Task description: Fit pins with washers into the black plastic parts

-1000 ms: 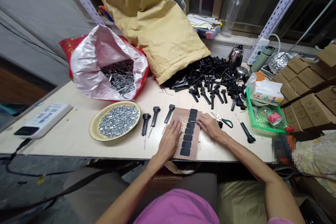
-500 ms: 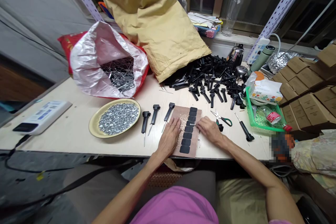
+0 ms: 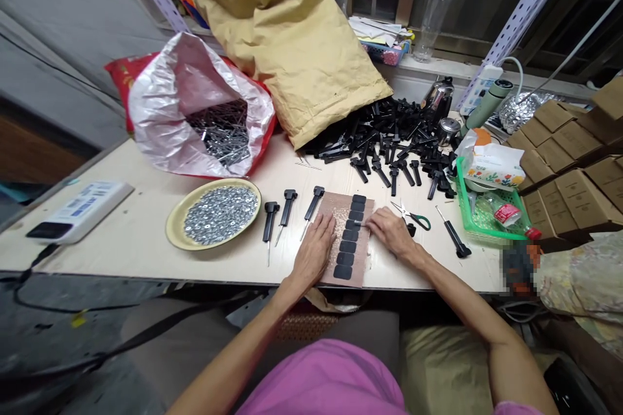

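My left hand (image 3: 315, 248) lies flat, fingers stretched out, on the left side of a brown board (image 3: 359, 277). Down the board's right part runs a column of black rounded pads (image 3: 347, 247). From the right, my right hand (image 3: 390, 231) reaches over the board's edge, its fingers pinched on a small thin metal piece (image 3: 359, 224) whose tip lies over one of the upper pads. The piece is too small to name exactly. Left of the board lie three black-handled metal rods (image 3: 288, 209). Scissors (image 3: 413, 215) rest just beyond my right hand.
A yellow bowl of metal washers (image 3: 214, 215) stands left, before a red-and-white sack of metal rods (image 3: 204, 123). Black plastic handles (image 3: 389, 142) spill from a tan sack (image 3: 302, 58). Right are another black-handled rod (image 3: 453, 233), a green basket (image 3: 491, 228) and cardboard boxes (image 3: 574, 201).
My right hand has shifted very slightly, still pinching the thin metal piece over the pads. My left hand stays flat on the board. The camera view has moved a little.
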A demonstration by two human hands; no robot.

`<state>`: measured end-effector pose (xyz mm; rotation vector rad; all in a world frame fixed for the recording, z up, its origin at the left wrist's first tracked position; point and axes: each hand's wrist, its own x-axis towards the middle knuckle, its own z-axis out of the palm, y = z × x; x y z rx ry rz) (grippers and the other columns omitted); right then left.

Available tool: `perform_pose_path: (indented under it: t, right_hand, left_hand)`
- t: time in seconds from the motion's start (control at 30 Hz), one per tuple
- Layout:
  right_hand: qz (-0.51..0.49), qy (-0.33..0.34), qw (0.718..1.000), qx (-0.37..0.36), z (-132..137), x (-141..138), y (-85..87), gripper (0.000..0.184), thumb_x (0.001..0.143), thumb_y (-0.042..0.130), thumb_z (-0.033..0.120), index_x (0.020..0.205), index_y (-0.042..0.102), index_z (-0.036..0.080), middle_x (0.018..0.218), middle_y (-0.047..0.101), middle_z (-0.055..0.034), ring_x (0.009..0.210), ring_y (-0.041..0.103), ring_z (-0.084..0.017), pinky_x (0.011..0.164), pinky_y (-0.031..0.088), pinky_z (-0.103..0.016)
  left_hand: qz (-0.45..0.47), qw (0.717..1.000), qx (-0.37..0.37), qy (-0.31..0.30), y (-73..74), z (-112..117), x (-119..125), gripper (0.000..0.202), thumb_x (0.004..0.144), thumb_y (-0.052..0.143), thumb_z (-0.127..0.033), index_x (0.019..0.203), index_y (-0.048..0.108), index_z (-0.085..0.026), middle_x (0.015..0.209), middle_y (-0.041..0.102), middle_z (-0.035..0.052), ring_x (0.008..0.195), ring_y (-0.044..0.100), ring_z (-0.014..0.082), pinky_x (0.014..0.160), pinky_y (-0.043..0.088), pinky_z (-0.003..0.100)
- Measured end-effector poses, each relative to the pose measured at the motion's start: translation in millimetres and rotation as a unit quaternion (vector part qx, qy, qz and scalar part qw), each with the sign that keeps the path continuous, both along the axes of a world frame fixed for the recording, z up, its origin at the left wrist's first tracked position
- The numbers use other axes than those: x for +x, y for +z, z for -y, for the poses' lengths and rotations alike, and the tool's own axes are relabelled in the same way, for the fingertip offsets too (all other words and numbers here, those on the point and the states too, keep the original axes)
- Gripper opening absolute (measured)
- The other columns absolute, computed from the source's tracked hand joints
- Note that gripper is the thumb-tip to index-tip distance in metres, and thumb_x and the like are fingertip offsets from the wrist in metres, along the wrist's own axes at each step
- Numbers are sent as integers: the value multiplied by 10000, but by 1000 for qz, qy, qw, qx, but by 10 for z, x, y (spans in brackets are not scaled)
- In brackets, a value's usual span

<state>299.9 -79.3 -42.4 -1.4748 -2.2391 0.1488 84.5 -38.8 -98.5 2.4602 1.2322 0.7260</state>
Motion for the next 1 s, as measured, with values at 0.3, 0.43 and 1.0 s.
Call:
perform_pose_path:
  t: [0.3, 0.43, 1.0]
  right_hand:
    - [17, 30, 999, 0, 47, -8, -3, 273, 966, 371, 188, 807, 593, 193, 727, 575, -37, 687, 525, -149, 545, 451, -264]
    - [26, 56, 998, -14, 72, -74, 6, 349, 980, 310, 219, 774, 592, 212, 693, 552, -23, 660, 512, -159, 532, 453, -291]
    - [66, 147, 983, 89, 171, -252, -51, 363, 975, 326, 143, 712, 576, 159, 657, 522, -29, 661, 448, -148, 605, 369, -259]
  left_hand:
    - [-1, 1000, 10, -2, -23, -5, -12, 443, 953, 270, -300, 1319, 465, -145, 1393, 487, 148, 1347, 359, 289, 1066, 335, 534]
    - [5, 1000, 17, -2, -54, -6, -17, 429, 950, 280, -273, 1323, 456, -156, 1387, 496, 142, 1346, 362, 281, 1058, 352, 527]
    - [-36, 999, 18, 2, -63, -8, -23, 442, 931, 277, -161, 1348, 424, -160, 1415, 464, 136, 1360, 342, 259, 1067, 338, 513]
